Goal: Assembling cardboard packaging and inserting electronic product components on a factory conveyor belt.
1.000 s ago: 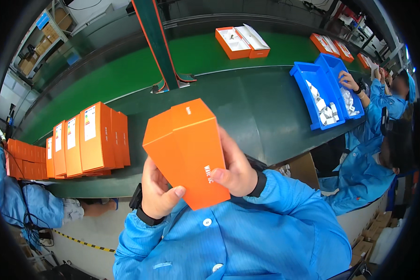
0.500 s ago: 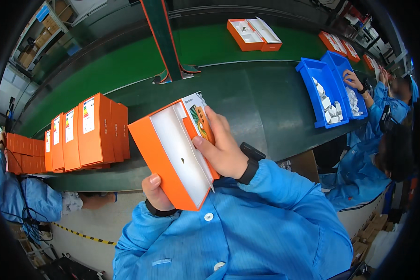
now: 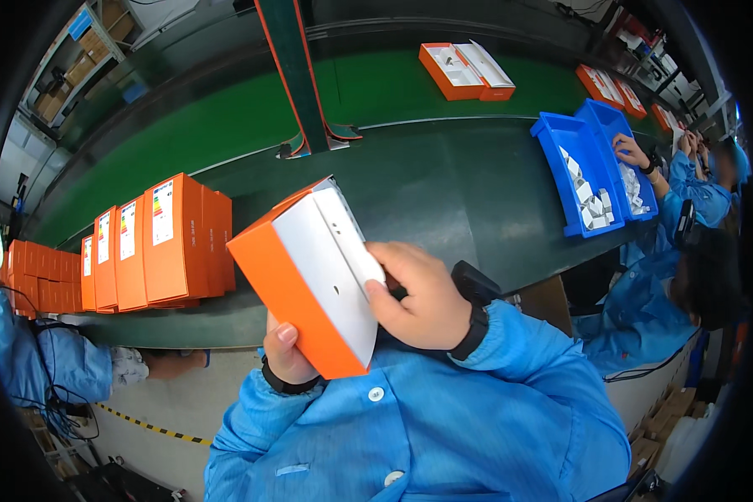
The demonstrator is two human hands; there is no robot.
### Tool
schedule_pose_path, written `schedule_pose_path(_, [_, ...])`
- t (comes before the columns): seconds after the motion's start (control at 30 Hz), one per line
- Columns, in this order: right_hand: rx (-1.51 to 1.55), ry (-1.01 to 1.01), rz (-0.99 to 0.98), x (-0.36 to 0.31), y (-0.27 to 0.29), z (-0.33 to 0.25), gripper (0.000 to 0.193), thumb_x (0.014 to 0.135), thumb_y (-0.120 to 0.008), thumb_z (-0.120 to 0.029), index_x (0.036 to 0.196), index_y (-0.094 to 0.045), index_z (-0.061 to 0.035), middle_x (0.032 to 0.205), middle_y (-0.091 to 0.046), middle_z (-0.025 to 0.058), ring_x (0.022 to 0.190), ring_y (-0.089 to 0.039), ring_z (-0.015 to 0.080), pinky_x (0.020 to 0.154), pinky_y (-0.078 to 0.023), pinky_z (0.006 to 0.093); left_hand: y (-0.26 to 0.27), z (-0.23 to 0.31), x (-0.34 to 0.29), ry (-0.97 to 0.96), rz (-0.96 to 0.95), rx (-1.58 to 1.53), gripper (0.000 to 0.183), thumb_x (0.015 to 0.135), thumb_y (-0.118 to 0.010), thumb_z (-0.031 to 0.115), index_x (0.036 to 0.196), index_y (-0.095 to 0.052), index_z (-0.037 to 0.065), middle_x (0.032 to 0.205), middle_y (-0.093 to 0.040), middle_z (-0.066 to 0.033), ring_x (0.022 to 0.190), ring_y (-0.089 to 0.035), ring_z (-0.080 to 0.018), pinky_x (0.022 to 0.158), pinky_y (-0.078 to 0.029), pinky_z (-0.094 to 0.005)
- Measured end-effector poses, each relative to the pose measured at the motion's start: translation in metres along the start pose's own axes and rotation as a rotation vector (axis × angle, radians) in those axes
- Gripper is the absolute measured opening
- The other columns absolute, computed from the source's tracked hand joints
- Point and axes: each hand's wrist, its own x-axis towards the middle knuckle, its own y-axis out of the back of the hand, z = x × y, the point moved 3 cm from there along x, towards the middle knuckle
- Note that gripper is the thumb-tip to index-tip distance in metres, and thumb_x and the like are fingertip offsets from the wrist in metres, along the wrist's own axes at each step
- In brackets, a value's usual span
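Head view: the orange box sits between your two hands, in front of your chest and above the near edge of the dark green table. Its long axis slants from up and left of your left thumb down toward your coat, so the orange side faces your left fingers and the white panel faces up, toward your right. Your left hand is partly closed on the near part of the orange side, thumb pressed on its face. Your right hand is curled at the panel's rounded outer edge, thumb and forefinger nearly together and seemingly pinching it; of the two, it is nearer that edge.

Hard to make out: your other left fingers are hidden beneath the box, the remaining right fingertips are behind the panel, and what lies under the panel is covered. You can't tell what the dark block beyond your right wrist is.

Left of your left fingers stand upright orange boxes; far right of your right fingers are blue bins with small white pieces and a co-worker's hand.
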Motion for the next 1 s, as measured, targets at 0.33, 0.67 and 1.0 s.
schedule_pose_path(0.33, [-0.253,-0.032,0.087,-0.014,0.001,0.035,0.065,0.098,-0.061,-0.010,0.160,-0.046,0.0023,0.107,-0.068,0.0233,0.092,-0.069,0.0410,0.091,-0.054,0.0472,0.013,0.010,-0.015,-0.011,-0.020,-0.086,0.102,0.086,-0.068,0.053,0.165,-0.035,-0.002,0.158,-0.054,-0.0241,0.141,-0.058,-0.0408,0.120,-0.048,-0.0557])
schedule_pose_path(0.67, [0.072,-0.120,-0.025,-0.023,-0.025,0.033,0.097,0.095,-0.080,-0.034,0.169,-0.029,0.0010,0.160,-0.032,0.0322,0.145,-0.044,0.0514,0.121,-0.042,0.0514,0.005,-0.002,-0.010,-0.031,0.029,-0.222,0.103,0.083,-0.071,0.047,0.165,-0.033,-0.003,0.163,-0.049,-0.0242,0.144,-0.056,-0.0422,0.121,-0.047,-0.0535])
schedule_pose_path(1.0, [-0.298,-0.164,0.094,-0.011,0.039,0.083,0.104,0.089,-0.087,-0.034,0.168,-0.029,0.0020,0.155,-0.038,0.0375,0.141,-0.049,0.0539,0.121,-0.044,0.0497,0.028,-0.022,0.013,0.152,0.030,0.148,0.079,0.095,-0.067,0.037,0.158,-0.043,-0.003,0.153,-0.058,-0.0203,0.139,-0.060,-0.0336,0.120,-0.046,-0.0468])
